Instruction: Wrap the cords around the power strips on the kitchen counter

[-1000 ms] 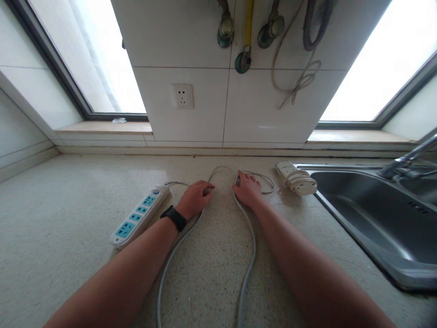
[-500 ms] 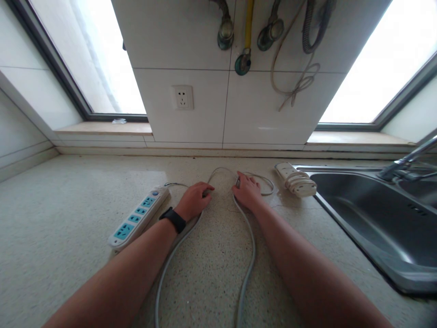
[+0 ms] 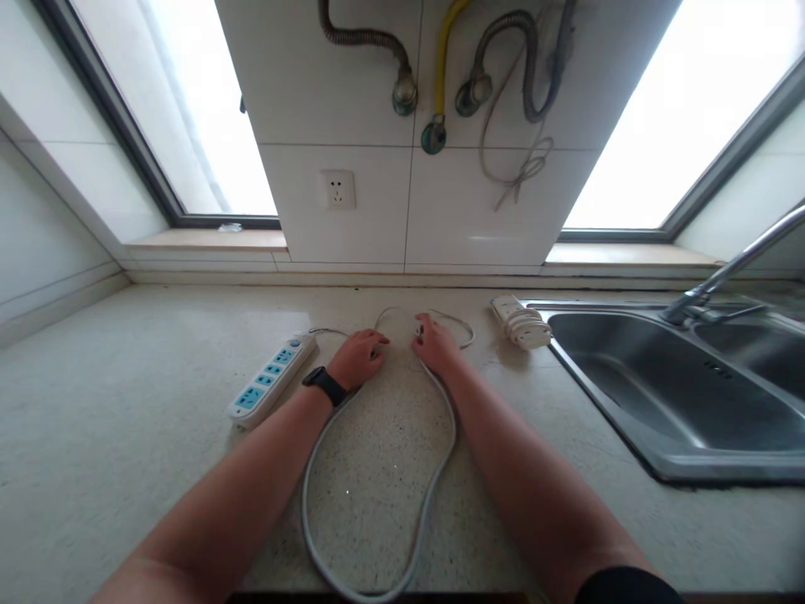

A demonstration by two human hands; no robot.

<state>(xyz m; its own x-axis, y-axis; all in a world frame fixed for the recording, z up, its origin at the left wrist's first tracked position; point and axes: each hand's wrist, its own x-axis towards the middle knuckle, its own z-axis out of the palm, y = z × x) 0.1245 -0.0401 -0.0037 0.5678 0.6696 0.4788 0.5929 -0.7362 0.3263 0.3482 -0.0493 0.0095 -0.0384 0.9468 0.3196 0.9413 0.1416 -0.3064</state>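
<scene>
A pale grey power cord (image 3: 425, 503) lies on the counter in a large loop between my arms. My left hand (image 3: 360, 356), with a black watch on its wrist, is closed around the cord at the loop's left side. My right hand (image 3: 435, 340) pinches the cord's other side, a short gap away. Beyond my hands a thin stretch of cord curves over the counter. Left of my left hand, a white power strip (image 3: 272, 382) with blue socket faces lies at a slant, and a cord leaves its far end. My fingers partly hide the gripped cord.
A second white power strip (image 3: 521, 322), wrapped in its own cord, lies beside the steel sink (image 3: 629, 377) on the right. A faucet (image 3: 710, 289) rises behind the sink. On the tiled wall are a socket (image 3: 340, 190), valves and hoses.
My view has shifted, so the loop's near end now shows at the counter's front edge. My hands have come a little closer together, both still holding the cord.
</scene>
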